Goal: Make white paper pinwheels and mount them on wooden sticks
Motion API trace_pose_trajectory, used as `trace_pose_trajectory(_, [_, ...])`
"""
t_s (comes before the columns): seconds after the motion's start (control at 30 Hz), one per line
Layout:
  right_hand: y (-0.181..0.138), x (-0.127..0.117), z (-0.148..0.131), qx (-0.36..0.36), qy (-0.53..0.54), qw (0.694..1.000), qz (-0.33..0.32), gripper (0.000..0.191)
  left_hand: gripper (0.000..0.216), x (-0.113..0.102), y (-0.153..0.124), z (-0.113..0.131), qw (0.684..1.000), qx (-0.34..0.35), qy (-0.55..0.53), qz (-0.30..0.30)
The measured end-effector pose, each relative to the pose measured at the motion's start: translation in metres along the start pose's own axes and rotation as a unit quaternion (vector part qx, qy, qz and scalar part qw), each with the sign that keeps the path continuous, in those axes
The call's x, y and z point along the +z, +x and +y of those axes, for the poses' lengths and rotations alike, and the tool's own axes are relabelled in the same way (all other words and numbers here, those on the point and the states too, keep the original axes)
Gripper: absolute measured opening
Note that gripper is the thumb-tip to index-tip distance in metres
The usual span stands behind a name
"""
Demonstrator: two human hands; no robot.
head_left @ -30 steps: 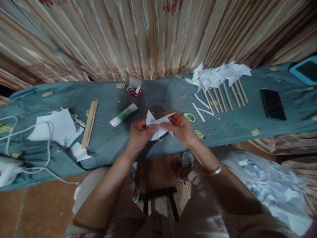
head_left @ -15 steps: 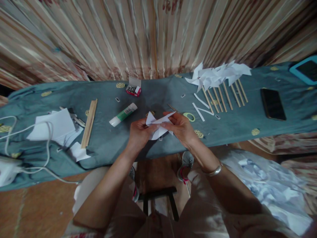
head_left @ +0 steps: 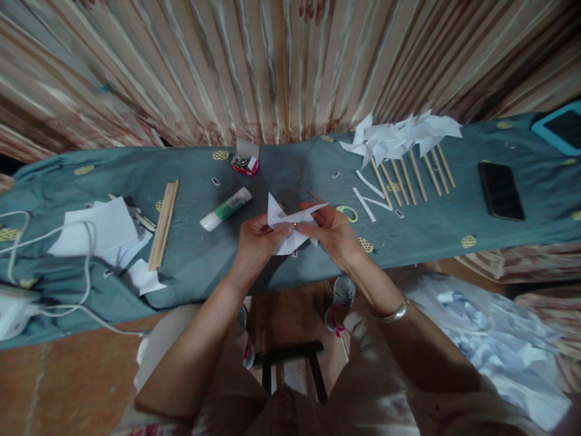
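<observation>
A white paper pinwheel (head_left: pixel 287 243) is held between my two hands above the near side of the table. My left hand (head_left: pixel 259 243) is closed on its left side, thumb on top near the middle. My right hand (head_left: pixel 334 235) pinches the right side, its thumb also near the centre, where a small shiny thumbtack (head_left: pixel 295 224) shows. Fingers beneath the paper are hidden. Just beyond my right hand lie scissors (head_left: pixel 347 213) with pale green handles, their blades partly hidden. A glue stick (head_left: pixel 226 209) lies beyond my left hand.
A red box (head_left: pixel 245 163) of tacks stands at the back. Wooden sticks (head_left: pixel 163 227) and paper sheets (head_left: pixel 97 227) lie left, near a white cable (head_left: pixel 88 266). Finished pinwheels (head_left: pixel 408 138) on sticks, paper strips (head_left: pixel 364 204) and a phone (head_left: pixel 501 191) lie right. A plastic bag (head_left: pixel 494 339) sits below.
The pinwheel's left blade stands higher and more open, and the shiny tack at the centre now shows between my thumbs. My hands have barely moved.
</observation>
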State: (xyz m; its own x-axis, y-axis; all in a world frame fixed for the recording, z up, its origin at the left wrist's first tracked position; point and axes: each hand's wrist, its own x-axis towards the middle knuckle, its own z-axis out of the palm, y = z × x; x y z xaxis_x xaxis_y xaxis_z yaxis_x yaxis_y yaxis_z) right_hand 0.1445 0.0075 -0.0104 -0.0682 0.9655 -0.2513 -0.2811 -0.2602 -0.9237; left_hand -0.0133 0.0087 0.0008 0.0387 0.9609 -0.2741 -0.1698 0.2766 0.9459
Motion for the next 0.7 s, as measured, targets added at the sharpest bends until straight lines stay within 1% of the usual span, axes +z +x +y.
trace_pose_trajectory(0.2, [0.0000, 0.0021, -0.0009, -0.011, -0.009, 1.000, -0.004, 0.046, 0.023, 0.0009, 0.0001, 0.0009, 1.000, 0.008, -0.009, 0.014])
trace_pose_trajectory(0.33, [-0.0008, 0.0044, -0.0015, -0.011, 0.005, 1.000, -0.014, 0.041, 0.022, 0.0021, -0.0007, 0.0009, 0.999, -0.008, -0.041, 0.009])
trace_pose_trajectory(0.47, [-0.0015, 0.0054, -0.0024, -0.012, -0.006, 1.000, -0.019, 0.039, 0.024, 0.0024, -0.0009, 0.0010, 0.998, -0.019, -0.053, 0.011])
trace_pose_trajectory(0.57, [-0.0015, 0.0050, -0.0040, -0.011, -0.004, 0.999, -0.031, 0.040, 0.024, 0.0015, -0.0013, 0.0007, 0.998, -0.027, -0.059, 0.002])
trace_pose_trajectory(0.7, [-0.0011, 0.0033, -0.0049, -0.019, -0.006, 0.999, -0.043, 0.041, 0.024, -0.0001, -0.0018, -0.0009, 0.996, -0.039, -0.076, -0.023])
